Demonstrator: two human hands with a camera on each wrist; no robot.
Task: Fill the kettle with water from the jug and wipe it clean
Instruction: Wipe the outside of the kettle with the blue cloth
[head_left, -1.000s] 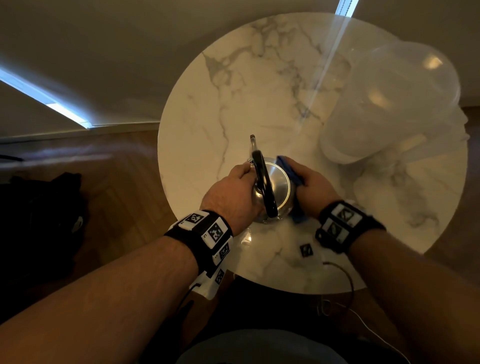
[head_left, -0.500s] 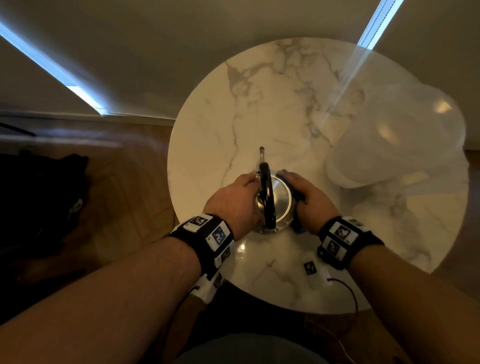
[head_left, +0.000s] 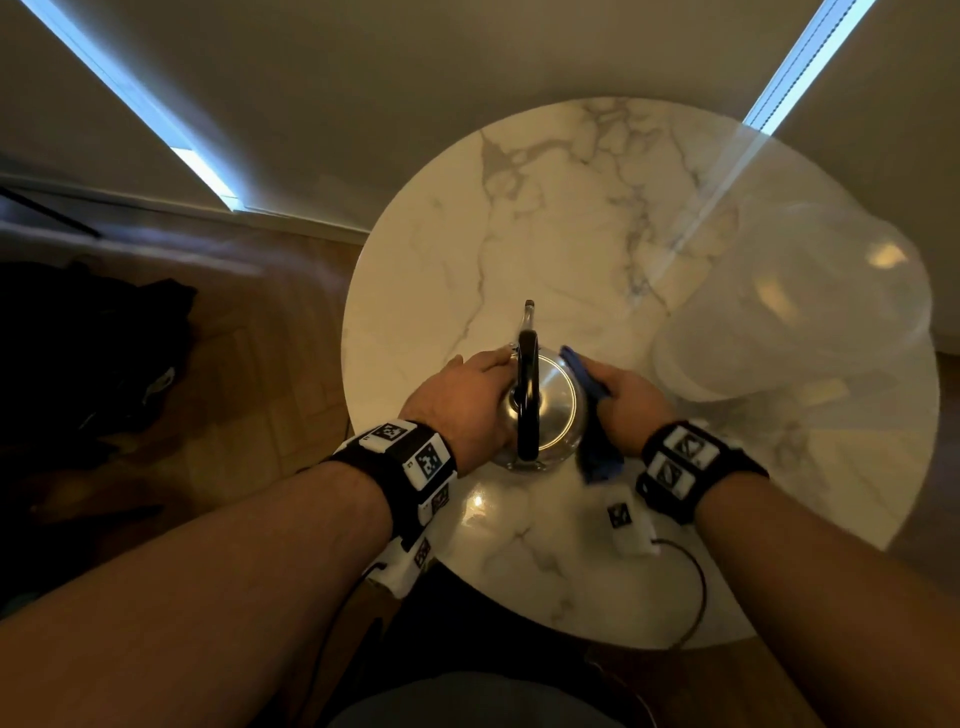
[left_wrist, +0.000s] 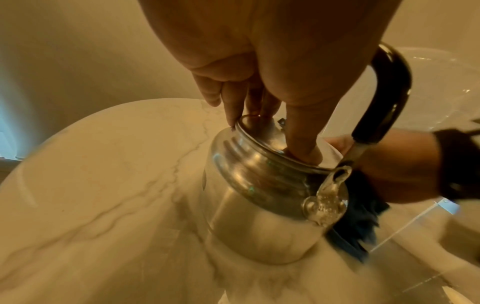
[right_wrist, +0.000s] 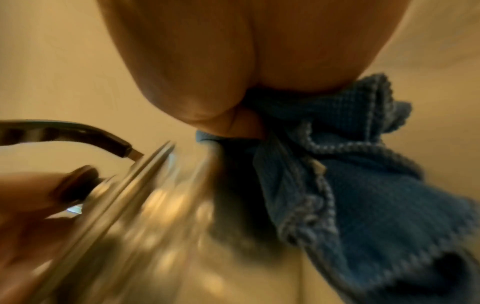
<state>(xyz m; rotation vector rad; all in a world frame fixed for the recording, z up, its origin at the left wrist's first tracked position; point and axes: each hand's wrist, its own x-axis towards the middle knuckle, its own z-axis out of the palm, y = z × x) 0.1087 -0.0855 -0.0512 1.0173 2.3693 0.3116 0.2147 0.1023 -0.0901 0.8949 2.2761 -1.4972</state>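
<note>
A shiny steel kettle (head_left: 553, 415) with a black arched handle (head_left: 527, 395) stands on the round marble table (head_left: 545, 208), near its front edge. My left hand (head_left: 462, 400) rests on the kettle's left shoulder. Its straight fingers (left_wrist: 303, 133) press on the lid rim of the kettle (left_wrist: 259, 205). My right hand (head_left: 623, 400) grips a blue cloth (head_left: 597, 457) and holds it against the kettle's right side. The bunched cloth (right_wrist: 363, 195) hangs below the right palm. A big clear plastic jug (head_left: 795, 312) stands to the right, blurred.
A small white tagged block (head_left: 623, 519) and a thin black cable (head_left: 696, 587) lie on the table near its front edge. On the wooden floor to the left lies a dark bag (head_left: 104, 353). A wall runs behind the table.
Both hands stay on the kettle. The right hand with the cloth has slid a little along the kettle's right side. The head view has tilted, so the table sits lower in frame.
</note>
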